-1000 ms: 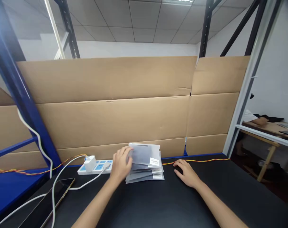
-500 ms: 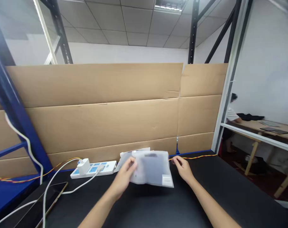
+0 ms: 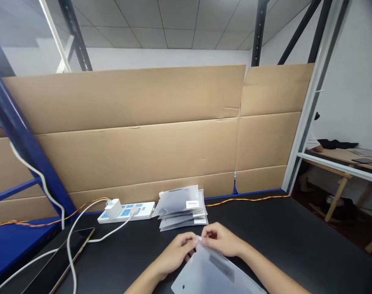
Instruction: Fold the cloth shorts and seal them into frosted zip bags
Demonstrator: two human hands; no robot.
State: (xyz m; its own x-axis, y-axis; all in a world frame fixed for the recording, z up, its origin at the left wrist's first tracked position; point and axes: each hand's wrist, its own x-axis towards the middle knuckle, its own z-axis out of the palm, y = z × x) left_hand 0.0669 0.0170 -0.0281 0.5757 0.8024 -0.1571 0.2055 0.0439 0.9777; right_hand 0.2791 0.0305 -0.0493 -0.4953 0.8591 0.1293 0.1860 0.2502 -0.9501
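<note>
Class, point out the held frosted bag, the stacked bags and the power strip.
Held frosted bag (image 3: 209, 272), head view: its broad face.
Stacked bags (image 3: 178, 201), head view: top bag's face.
Power strip (image 3: 126, 212), head view: a middle blue socket.

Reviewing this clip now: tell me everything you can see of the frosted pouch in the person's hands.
The frosted pouch is flat, translucent and greyish white, apparently thin plastic. A darker grey band shows near its right edge, and a small dark spot lies toward its lower left. It slants, with its top corner pinched between the fingers of the left hand and right hand. The picture's bottom edge cuts off the rest. Whether it touches the black tabletop is unclear.
</note>
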